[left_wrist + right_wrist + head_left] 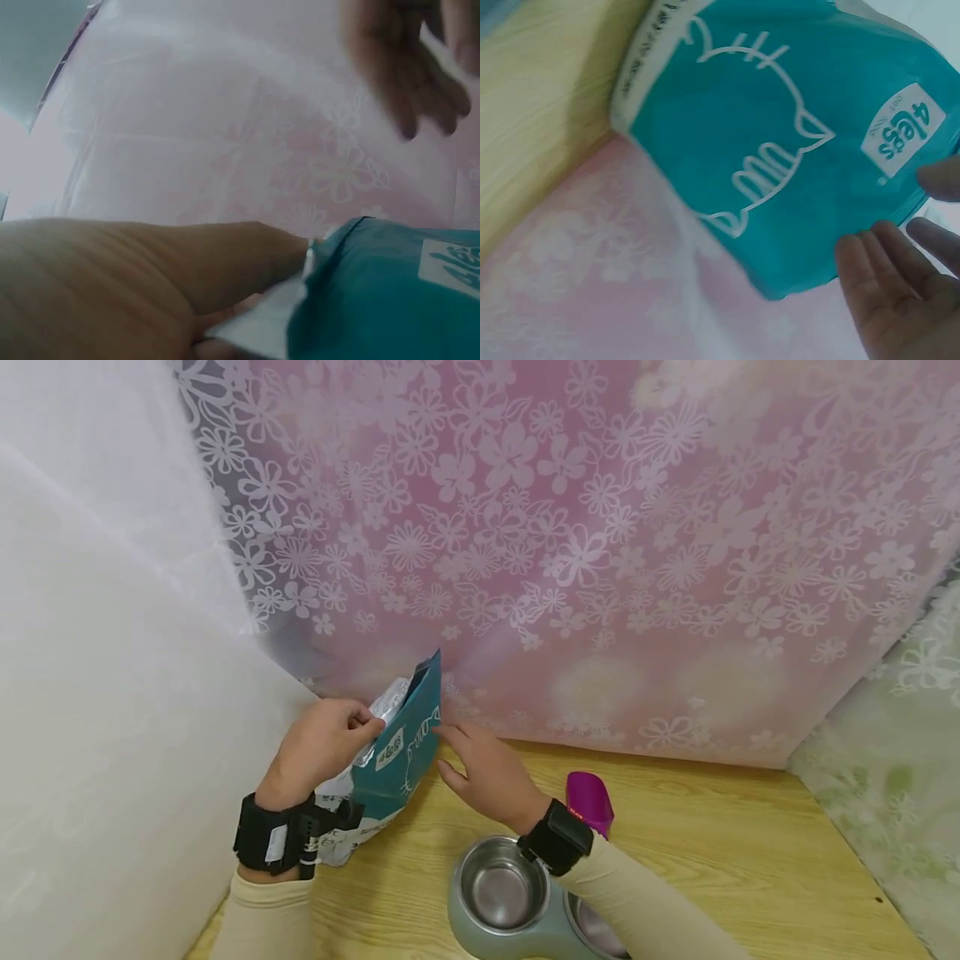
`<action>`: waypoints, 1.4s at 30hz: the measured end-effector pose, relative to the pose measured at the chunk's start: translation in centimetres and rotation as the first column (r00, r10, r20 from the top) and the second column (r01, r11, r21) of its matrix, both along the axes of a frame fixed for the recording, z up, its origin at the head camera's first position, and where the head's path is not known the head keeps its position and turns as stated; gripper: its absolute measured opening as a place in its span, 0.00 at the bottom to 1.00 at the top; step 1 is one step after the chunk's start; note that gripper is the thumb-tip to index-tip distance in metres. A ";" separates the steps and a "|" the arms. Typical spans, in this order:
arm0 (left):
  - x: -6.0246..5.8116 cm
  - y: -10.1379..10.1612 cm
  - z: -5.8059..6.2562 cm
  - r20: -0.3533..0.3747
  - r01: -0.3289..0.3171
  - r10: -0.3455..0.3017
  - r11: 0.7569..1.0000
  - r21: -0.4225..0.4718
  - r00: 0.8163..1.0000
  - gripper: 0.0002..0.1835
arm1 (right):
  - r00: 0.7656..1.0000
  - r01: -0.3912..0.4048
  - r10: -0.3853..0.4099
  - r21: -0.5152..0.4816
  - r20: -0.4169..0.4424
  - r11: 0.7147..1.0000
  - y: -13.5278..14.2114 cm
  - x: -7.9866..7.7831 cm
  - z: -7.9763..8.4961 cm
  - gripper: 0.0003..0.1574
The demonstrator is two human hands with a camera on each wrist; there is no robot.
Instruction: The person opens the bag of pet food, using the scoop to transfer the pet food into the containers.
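Note:
A teal and white pet food bag [401,752] with a cat line drawing and a "4legs" label stands tilted near the left wall. Its top is partly open, and silvery lining shows along the edge. My left hand [322,743] pinches the bag's top edge between thumb and fingers; in the left wrist view that hand [150,277] partly hides the pale edge. My right hand [491,772] is beside the bag's right side with relaxed fingers. In the right wrist view its fingers [881,277] are close to the teal front [780,172]; contact is unclear.
A double pet bowl stand with a steel bowl [504,887] sits on the wooden floor [712,860] in front, its second bowl [596,931] partly behind my right forearm. Past my right wrist lies a magenta scoop [590,800]. A pink floral sheet [562,568] hangs behind.

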State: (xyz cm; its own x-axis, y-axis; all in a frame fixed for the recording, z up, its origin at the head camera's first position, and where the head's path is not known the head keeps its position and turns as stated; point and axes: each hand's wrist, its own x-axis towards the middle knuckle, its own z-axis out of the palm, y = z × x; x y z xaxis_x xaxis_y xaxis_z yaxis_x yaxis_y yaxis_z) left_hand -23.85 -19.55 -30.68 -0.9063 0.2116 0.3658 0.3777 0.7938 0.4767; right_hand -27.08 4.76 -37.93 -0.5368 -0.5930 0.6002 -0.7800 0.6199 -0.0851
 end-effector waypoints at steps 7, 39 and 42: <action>0.1 0.9 -0.2 -0.002 0.032 -0.032 0.999 0.013 0.999 0.09 | 0.913 -0.035 0.153 -0.301 0.378 0.953 -2.4 -0.5 1.6 0.17; -0.5 1.5 -1.0 -0.085 0.034 -0.035 0.999 -0.020 0.996 0.13 | 0.665 0.081 0.361 -0.544 0.653 0.835 -5.0 -1.6 1.9 0.22; -0.5 1.4 -1.1 -0.093 0.028 -0.030 0.999 -0.022 0.995 0.13 | 0.664 0.073 0.363 -0.539 0.654 0.839 -5.1 -1.0 2.6 0.22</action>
